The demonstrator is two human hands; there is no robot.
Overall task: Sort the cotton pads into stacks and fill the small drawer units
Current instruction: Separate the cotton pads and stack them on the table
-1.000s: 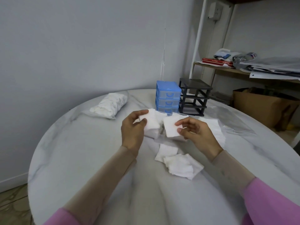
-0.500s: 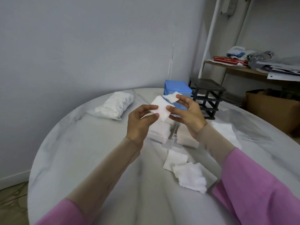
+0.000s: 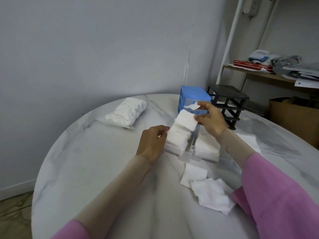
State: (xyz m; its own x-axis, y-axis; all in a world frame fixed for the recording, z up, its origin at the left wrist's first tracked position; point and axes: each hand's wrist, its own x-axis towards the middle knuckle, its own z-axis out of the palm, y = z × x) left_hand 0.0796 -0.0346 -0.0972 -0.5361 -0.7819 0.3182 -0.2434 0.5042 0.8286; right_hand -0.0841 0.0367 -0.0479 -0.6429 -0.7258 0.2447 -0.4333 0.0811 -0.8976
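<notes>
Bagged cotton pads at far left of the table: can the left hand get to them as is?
Probably yes. The left hand holds nothing firmly, only touching the pad stack, and bare tabletop lies between it and the bag of cotton pads. It looks like a forward-left stretch.

The desk (image 3: 86,161) is white marble with faint grey veining. The cotton pads (image 3: 183,128) are white, the drawer unit (image 3: 193,97) bright blue, the rack (image 3: 227,102) beside it black. Sleeves (image 3: 276,195) are pink; the books (image 3: 250,64) on the shelf seem red.
</notes>
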